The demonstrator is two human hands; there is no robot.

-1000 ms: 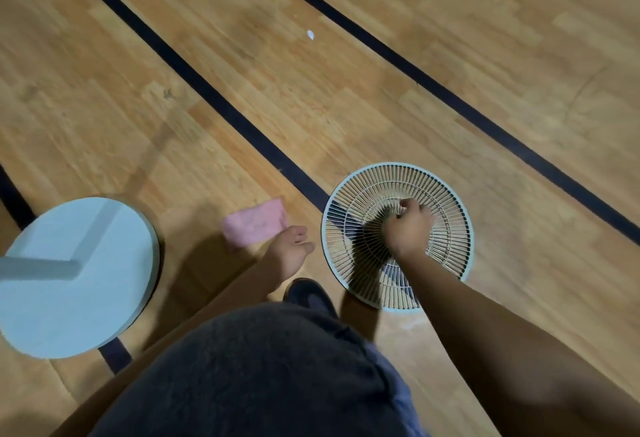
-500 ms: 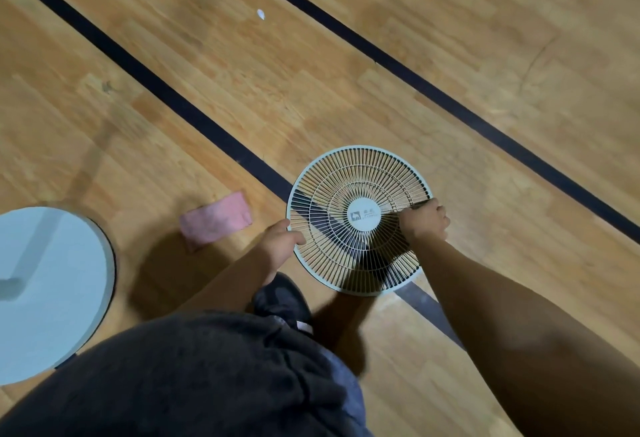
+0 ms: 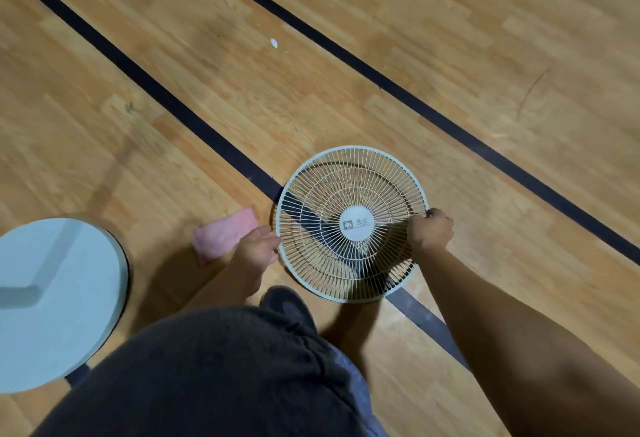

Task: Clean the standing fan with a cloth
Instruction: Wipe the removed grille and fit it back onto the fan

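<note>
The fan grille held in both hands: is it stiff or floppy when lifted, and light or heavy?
The fan grille probably stays stiff: it keeps its round shape with only the left hand and right hand gripping opposite rim edges. It is likely light, being mostly thin open wires. Those wires may bend if squeezed.

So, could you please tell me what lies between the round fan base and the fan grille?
In the head view, the pink cloth lies on the wooden floor between the fan base and the fan grille, beside the left hand.
</note>
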